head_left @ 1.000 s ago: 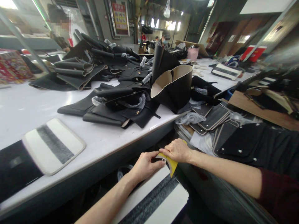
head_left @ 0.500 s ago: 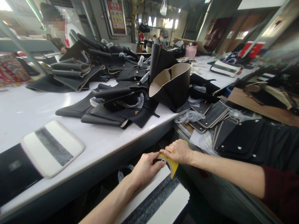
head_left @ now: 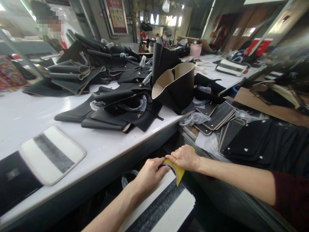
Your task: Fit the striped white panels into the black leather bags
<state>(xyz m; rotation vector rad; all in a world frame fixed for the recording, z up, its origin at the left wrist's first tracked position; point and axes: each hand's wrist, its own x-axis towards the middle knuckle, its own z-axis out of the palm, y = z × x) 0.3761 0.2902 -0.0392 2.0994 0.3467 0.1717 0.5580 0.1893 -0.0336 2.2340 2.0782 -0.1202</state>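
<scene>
Low in front of me, a white panel with a dark grey stripe (head_left: pixel 160 201) slants below the table edge. My left hand (head_left: pixel 151 172) is closed on its upper corner, with the thumb lying on the white face. Closed on a yellow curved piece with a grey edge (head_left: pixel 179 174), my right hand (head_left: pixel 184 158) bends it over the panel's top edge. The fingertips of both hands meet there. Whether the yellow piece is joined to the panel, I cannot tell. A similar striped panel (head_left: pixel 51 154) lies on the table at left, joined to a black piece.
Black bag pieces (head_left: pixel 116 109) are heaped on the white table (head_left: pixel 72 111), with an open black bag body (head_left: pixel 178 93) standing at its edge. Black flat panels (head_left: pixel 253 141) are stacked on the right. Another person (head_left: pixel 49 25) is across the table at left.
The view has shifted slightly, so the table things sit a little further left. A small pale loop by my left thumb no longer shows. Both hands keep nearly the same hold.
</scene>
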